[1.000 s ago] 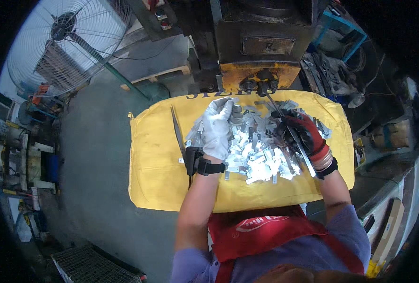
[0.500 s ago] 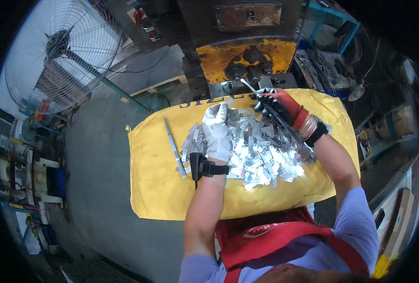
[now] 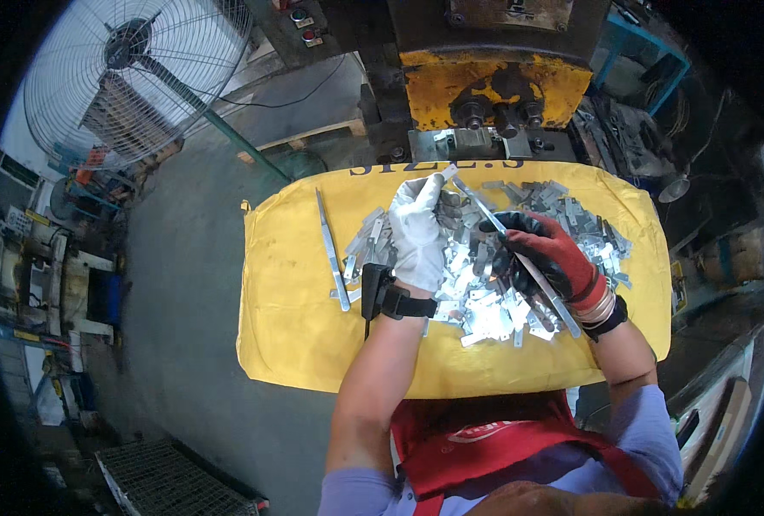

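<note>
My left hand (image 3: 416, 230), in a white glove, is closed with its thumb and fingers around a small flat metal plate (image 3: 449, 173) that sticks out at the fingertips. In my right hand (image 3: 554, 258), gloved in red and black, is a long pair of metal tweezers (image 3: 547, 282). Its tips come close to the held plate; whether they touch it I cannot tell. Beneath both hands spreads a heap of small shiny metal plates (image 3: 489, 314) on a yellow sack (image 3: 296, 335). Another pair of tweezers (image 3: 332, 249) lies on the sack, left of the heap.
Beyond the sack stands a dark and yellow press machine (image 3: 425, 86) with a metal die block (image 3: 459, 144) at its base. A large wire-caged fan (image 3: 132, 86) is at the far left. Tools lie on a stand (image 3: 619, 138) at the far right. A wire rack (image 3: 175, 482) sits at lower left.
My right hand has moved back from the press area toward me, over the heap, with the tweezers now lower and near my left fingertips. A plate now shows at my left fingertips. The view has shifted.
</note>
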A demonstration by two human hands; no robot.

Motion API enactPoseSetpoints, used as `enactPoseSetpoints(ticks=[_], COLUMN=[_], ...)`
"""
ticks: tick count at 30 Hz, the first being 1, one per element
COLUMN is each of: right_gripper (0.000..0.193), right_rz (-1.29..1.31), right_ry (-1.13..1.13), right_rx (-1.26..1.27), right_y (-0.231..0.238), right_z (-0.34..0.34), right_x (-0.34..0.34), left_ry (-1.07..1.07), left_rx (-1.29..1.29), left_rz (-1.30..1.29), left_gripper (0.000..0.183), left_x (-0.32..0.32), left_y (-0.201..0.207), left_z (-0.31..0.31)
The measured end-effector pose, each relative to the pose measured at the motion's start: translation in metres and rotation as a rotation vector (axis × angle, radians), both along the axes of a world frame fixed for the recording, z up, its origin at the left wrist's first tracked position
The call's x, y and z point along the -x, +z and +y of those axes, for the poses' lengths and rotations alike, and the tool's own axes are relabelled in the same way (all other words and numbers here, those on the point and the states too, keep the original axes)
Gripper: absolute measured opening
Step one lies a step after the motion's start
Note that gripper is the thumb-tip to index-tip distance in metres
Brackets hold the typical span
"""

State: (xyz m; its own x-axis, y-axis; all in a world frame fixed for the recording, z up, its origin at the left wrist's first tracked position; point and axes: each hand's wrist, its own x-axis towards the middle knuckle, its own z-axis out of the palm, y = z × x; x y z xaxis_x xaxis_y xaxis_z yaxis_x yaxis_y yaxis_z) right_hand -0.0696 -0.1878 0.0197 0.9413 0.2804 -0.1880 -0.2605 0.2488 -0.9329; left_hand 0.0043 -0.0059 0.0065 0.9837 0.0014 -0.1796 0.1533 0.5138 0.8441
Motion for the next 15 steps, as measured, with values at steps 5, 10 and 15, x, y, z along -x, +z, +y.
enactPoseSetpoints(ticks=[5, 10, 15], right_gripper=[0.020, 0.020, 0.023], right_rz=[0.027, -0.017, -0.129], right_ry=[0.036, 0.010, -0.077], right_rx=[0.009, 0.038, 0.047], right_y=[0.012, 0.010, -0.011], right_z=[0.006, 0.008, -0.006], right_x=[0.003, 0.005, -0.013], left_ry=[-0.001, -0.066, -0.043], left_rx=[-0.007, -0.032, -0.011], left_rz=[-0.025, -0.020, -0.064], left_gripper=[0.017, 0.018, 0.019], left_x=[0.004, 0.006, 0.003], left_y=[-0.002, -0.001, -0.004], left_z=[-0.002, -0.003, -0.004])
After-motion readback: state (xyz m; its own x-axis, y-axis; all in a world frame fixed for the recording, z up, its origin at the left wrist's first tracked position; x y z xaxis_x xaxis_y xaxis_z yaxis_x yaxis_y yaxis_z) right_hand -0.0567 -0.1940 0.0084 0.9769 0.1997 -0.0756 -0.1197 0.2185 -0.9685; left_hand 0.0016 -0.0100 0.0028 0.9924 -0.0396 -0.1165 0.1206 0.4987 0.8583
